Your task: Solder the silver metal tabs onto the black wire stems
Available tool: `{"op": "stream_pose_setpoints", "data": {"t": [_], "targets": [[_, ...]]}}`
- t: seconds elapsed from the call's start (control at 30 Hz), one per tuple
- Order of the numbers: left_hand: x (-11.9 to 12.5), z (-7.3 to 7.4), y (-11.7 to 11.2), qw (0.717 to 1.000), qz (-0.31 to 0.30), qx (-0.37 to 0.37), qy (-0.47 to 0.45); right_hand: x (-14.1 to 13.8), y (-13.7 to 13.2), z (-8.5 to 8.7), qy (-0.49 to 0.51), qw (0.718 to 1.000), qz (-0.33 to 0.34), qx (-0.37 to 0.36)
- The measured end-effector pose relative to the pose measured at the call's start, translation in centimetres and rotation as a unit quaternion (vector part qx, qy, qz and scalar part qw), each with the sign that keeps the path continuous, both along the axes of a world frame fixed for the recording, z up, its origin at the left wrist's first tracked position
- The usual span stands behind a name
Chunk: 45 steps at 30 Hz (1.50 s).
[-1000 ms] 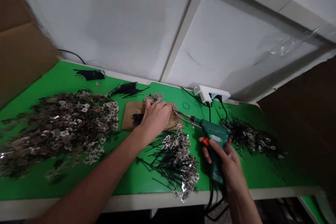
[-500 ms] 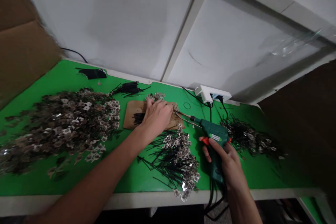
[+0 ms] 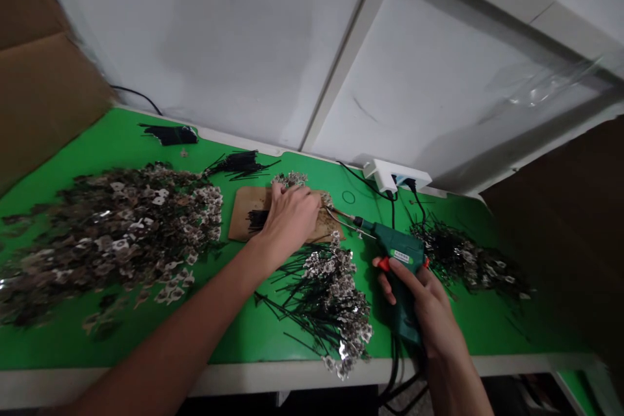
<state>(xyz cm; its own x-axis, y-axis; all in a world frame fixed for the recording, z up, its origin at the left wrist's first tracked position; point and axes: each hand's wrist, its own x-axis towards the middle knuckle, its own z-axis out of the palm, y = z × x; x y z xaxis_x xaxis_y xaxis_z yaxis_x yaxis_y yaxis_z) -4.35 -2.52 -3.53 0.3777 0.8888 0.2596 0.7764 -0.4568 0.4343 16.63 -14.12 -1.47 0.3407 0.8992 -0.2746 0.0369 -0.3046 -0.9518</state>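
Note:
My right hand [image 3: 429, 299] is wrapped round the handle of a green soldering gun [image 3: 400, 250] with a red trigger. Its thin metal tip points left, reaching the fingers of my left hand [image 3: 295, 211]. That hand is closed over a brown board [image 3: 238, 211], and whatever its fingertips pinch is hidden beneath them. Short black wires [image 3: 257, 220] lie on the board by its wrist side. Just behind the hand is a little cluster of metal pieces [image 3: 291, 178]. In front lies a pile of black wires with silvery metal pieces on their ends [image 3: 336, 286].
A large heap of small metal pieces [image 3: 131, 227] covers the left of the green table [image 3: 234, 331]. Black wire bundles [image 3: 170, 135] lie at the back. A white power strip [image 3: 397, 175] with plugs stands by the wall; another wired pile [image 3: 468, 257] is at the right.
The view has shifted very slightly. Both hands and the soldering gun keep nearly the same positions, with the tip still at my left fingers.

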Motion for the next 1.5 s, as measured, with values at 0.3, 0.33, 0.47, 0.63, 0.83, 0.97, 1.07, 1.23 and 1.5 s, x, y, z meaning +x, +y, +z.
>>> {"op": "stream_pose_setpoints", "data": {"t": [0.3, 0.33, 0.47, 0.63, 0.83, 0.97, 1.07, 1.23, 1.5], "targets": [[0.3, -0.7, 0.0, 1.0, -0.001, 0.022, -0.021, 0.2, -0.2, -0.2, -0.007, 1.0, -0.012, -0.015], [0.3, -0.7, 0.0, 1.0, -0.003, 0.021, -0.022, 0.3, -0.2, -0.2, -0.004, 1.0, -0.014, -0.017], [0.4, -0.6, -0.1, 1.0, -0.004, 0.015, -0.024, 0.5, -0.1, -0.3, 0.003, 1.0, -0.013, -0.028], [0.5, -0.5, -0.1, 0.999, 0.003, 0.014, -0.03, 0.3, 0.2, 0.2, 0.015, 0.999, -0.008, -0.04], [0.6, -0.7, -0.3, 0.999, 0.014, 0.017, -0.038, 0.4, 0.3, 0.2, 0.019, 0.999, -0.018, -0.046], [0.6, -0.8, -0.3, 0.999, 0.016, 0.011, -0.047, 0.6, 0.1, -0.3, 0.023, 0.999, -0.025, -0.036], [0.6, -0.8, -0.2, 0.999, 0.013, 0.01, -0.044, 0.6, 0.0, -0.6, 0.028, 0.999, -0.038, -0.025], [0.6, -0.8, -0.2, 0.999, 0.016, 0.008, -0.041, 0.4, -0.3, -0.7, 0.029, 0.998, -0.045, -0.021], [0.6, -0.6, -0.3, 0.999, 0.019, -0.002, -0.04, 0.5, -0.5, -0.9, 0.031, 0.998, -0.055, -0.014]]}}
